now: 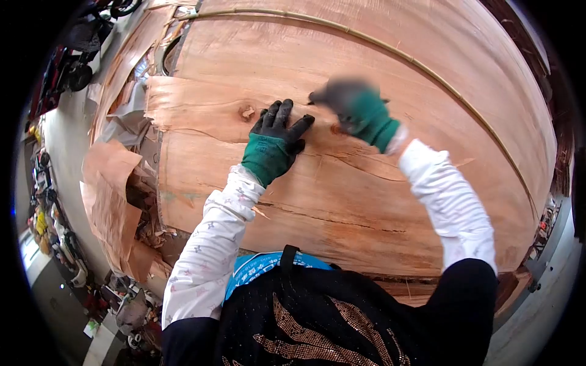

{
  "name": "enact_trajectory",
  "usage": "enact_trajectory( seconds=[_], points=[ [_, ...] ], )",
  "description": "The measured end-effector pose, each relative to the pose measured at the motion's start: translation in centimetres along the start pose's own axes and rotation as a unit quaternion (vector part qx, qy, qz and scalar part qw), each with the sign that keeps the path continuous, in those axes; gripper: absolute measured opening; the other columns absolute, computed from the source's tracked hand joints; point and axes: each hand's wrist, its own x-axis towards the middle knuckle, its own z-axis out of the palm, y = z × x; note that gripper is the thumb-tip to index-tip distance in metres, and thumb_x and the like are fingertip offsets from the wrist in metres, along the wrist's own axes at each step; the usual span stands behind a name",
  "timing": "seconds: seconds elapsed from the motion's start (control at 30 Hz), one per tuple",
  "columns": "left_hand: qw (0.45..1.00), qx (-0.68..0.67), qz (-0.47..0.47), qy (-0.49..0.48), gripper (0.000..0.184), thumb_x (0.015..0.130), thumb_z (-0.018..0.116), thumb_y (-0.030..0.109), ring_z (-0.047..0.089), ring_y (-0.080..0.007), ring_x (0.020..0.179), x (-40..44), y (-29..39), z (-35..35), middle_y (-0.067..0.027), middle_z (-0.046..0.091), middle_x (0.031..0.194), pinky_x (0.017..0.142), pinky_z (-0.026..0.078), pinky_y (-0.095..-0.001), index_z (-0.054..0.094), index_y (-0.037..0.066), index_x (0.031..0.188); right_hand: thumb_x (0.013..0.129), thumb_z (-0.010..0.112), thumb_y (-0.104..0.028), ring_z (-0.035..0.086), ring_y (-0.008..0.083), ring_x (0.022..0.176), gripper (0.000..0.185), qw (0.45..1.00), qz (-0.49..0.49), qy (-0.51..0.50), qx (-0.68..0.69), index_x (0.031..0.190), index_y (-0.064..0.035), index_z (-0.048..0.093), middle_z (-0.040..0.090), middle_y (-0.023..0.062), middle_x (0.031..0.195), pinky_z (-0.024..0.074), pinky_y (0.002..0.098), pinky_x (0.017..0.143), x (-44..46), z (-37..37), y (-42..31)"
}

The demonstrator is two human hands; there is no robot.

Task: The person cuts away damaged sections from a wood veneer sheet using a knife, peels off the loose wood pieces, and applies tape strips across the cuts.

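A wide sheet of wood veneer [366,201] with long grain cracks and a knot lies in front of me. My left hand [278,137], in a black and green work glove, lies on the veneer with its fingers spread, holding nothing. A torn veneer strip [189,100] with a dark knot runs to the left of those fingertips. To the right, my right hand [357,110] in a matching glove is over the sheet, smeared by motion. Dark tips stick out on both sides of it; whether they are fingers or a tool I cannot make out.
A thin bamboo pole [366,38] curves across the far and right side of the sheet. Torn veneer scraps [110,195] pile up along the left edge. Vehicles [76,58] stand at the upper left, and cluttered goods [52,226] line the left side.
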Motion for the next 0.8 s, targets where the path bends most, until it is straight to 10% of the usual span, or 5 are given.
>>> enact_trajectory(
  seconds=[0.47,0.63,0.8],
  points=[
    [1.0,0.006,-0.008,-0.021,0.055,0.08,0.07,0.027,0.04,-0.0409,0.132,0.3,0.1,0.0,-0.022,0.042,0.143,0.105,0.039,-0.0489,0.054,0.027,0.133,0.077,0.063,-0.013,0.068,0.0269,0.073,0.005,0.993,0.045,-0.044,-0.103,0.075,-0.0126,0.068,0.068,0.0085,0.075,0.052,0.0391,0.061,-1.3,3.8,-1.1],
    [0.999,0.016,-0.001,-0.031,0.057,0.081,0.071,0.026,0.039,-0.042,0.132,0.3,0.1,-0.1,-0.0238,0.042,0.143,0.106,0.038,-0.0498,0.052,0.028,0.136,0.085,0.06,-0.014,0.066,0.0251,0.098,0.027,0.941,0.169,-0.237,-0.175,0.112,-0.0157,0.063,0.066,0.0098,0.109,0.0545,0.0388,0.074,-3.4,2.3,-3.8],
    [1.0,0.025,0.001,-0.017,0.058,0.081,0.07,0.028,0.039,-0.0426,0.131,-0.1,0.1,0.2,-0.0225,0.04,0.144,0.105,0.038,-0.0517,0.051,0.03,0.135,0.085,0.06,-0.014,0.066,0.0261,0.097,0.022,0.932,0.235,-0.205,-0.185,0.106,-0.0188,0.064,0.065,0.0079,0.106,0.054,0.0396,0.075,-6.0,-1.2,-5.9]
  ],
)
